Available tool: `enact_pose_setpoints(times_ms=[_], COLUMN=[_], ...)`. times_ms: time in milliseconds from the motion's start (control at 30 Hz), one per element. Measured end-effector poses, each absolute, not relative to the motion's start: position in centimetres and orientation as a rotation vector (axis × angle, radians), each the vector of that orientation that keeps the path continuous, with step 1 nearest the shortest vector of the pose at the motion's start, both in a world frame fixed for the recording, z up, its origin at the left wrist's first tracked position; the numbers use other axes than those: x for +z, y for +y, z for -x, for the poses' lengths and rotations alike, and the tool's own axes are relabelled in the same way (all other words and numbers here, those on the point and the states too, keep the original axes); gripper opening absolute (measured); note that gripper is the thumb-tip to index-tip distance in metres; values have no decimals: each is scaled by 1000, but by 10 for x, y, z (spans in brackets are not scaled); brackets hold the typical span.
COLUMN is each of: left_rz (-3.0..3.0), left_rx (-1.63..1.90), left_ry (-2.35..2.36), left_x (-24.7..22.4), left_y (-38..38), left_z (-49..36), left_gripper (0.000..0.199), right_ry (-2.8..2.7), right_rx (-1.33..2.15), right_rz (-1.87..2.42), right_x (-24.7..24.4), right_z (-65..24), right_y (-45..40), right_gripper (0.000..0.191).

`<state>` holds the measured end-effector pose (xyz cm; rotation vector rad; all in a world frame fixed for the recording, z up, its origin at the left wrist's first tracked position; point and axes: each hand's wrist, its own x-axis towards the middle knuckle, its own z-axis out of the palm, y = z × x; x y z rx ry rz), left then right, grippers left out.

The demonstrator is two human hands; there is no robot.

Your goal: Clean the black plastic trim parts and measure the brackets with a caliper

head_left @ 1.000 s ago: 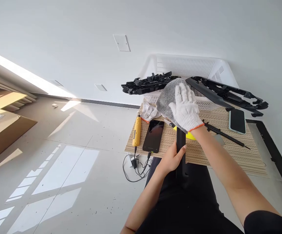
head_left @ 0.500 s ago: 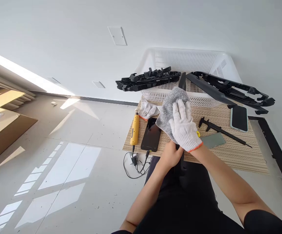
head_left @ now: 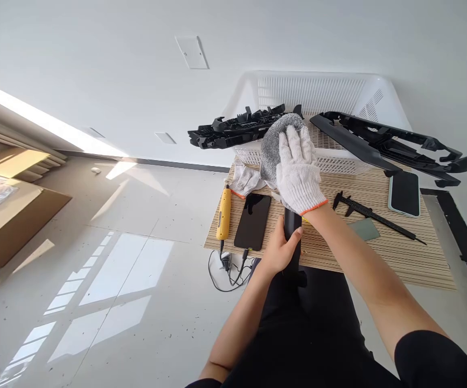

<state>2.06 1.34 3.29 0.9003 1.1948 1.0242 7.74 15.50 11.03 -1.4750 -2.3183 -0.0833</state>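
Observation:
My left hand (head_left: 281, 247), bare, is wrapped around the near end of a long black plastic trim piece (head_left: 293, 223) that points away from me. My right hand (head_left: 300, 170), in a white knitted glove with an orange cuff, lies over a grey cloth (head_left: 272, 145) and presses it along the top of that piece. The cloth hides most of the middle of the trim; its far tip shows beyond. To the left of the cloth lies another white glove (head_left: 245, 179). A dark phone (head_left: 252, 222) and a yellow corded handheld tool (head_left: 224, 214) are beside my left hand.
A white plastic basket (head_left: 373, 81) stands against the wall, with black plastic parts (head_left: 237, 128) across its left and more black trim (head_left: 390, 143) across its right. On the striped board (head_left: 411, 258) lie a black caliper (head_left: 373, 214), a greenish sheet (head_left: 366, 229) and a phone in a pale case (head_left: 404, 194).
My right hand and the cloth have slid away from me along the trim piece, uncovering its near part by my left hand. The view has shifted slightly.

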Motion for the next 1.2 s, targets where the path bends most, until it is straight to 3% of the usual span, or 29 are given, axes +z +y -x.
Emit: enact_pose_setpoints(times_ms=[267,467,833,1100,1200], left_rz=[-1190,-1158,-1210,-1298,-1343], left_rx=[892,919,933,978,1017], left_ry=[1203,1337,1401,1355,1316], left_x=[38,28,25,27,23], left_y=[-38,-52,-46,-45,-45], left_z=[-19,-19,-18,-17,-18], left_gripper=[28,43,42,52,46], right_ry=[-2385,-2330,-2261,-2286,-2330], right_rx=[-91,-93,-24,0,31], right_rz=[1409,1438,1465,1466,1487], right_x=[121,121,96,86,85], right_z=[-75,-76,-84,-97,-100], right_y=[187,183,120,68,38], right_gripper=[68,68,66,60,59])
